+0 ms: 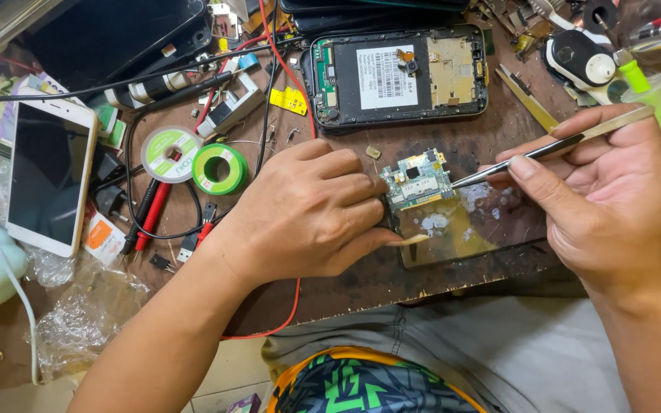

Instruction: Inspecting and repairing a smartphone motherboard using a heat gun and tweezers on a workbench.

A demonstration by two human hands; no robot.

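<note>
My left hand (307,214) presses down on the left edge of a small green circuit board (417,180) that lies on a stained glass plate (460,233). A pair of metal tweezers (545,149) is held in my right hand (602,203), and its tip touches the board's right edge. Behind the board lies an opened black phone body (399,76), its back off, showing a white label and a metal shield.
A white-and-gold phone (49,176) lies face up at the left. Two green-and-white reels (193,159), red and black probes (149,214), cables, a yellow-green bottle (652,99) and small parts crowd the brown worktable (346,287). Its front edge runs just above my lap.
</note>
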